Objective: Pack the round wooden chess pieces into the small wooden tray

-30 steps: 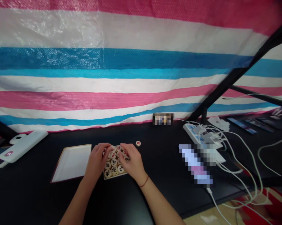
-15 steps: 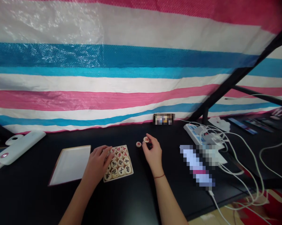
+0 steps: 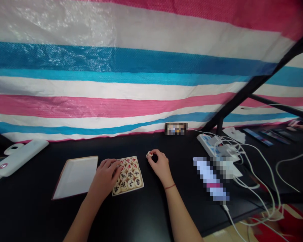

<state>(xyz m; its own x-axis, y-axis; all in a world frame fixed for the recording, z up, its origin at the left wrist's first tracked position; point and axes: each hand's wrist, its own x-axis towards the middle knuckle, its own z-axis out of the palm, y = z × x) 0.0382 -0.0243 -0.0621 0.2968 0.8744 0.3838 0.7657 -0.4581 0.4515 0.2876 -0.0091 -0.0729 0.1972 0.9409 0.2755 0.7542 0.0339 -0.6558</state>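
Note:
A small open box [image 3: 140, 183] on the black table holds several round pale chess pieces [image 3: 129, 174] with red or black characters. My left hand [image 3: 104, 176] rests on the box's left side, fingers curled over the pieces there. My right hand [image 3: 160, 164] sits just right of the box, its fingertips pinched on a chess piece [image 3: 149, 154] on the table. Whether a second piece lies under that hand is hidden.
A white box lid [image 3: 75, 176] lies left of the box. A white device [image 3: 19, 157] sits at the far left. A power strip [image 3: 213, 144] with tangled white cables [image 3: 257, 168] fills the right. A striped tarp [image 3: 116, 84] hangs behind the black table [image 3: 151, 215].
My right hand left the box with one piece, carried it right beside the loose piece on the table, then drew back left and closed over the pieces there. My left hand stayed on the box.

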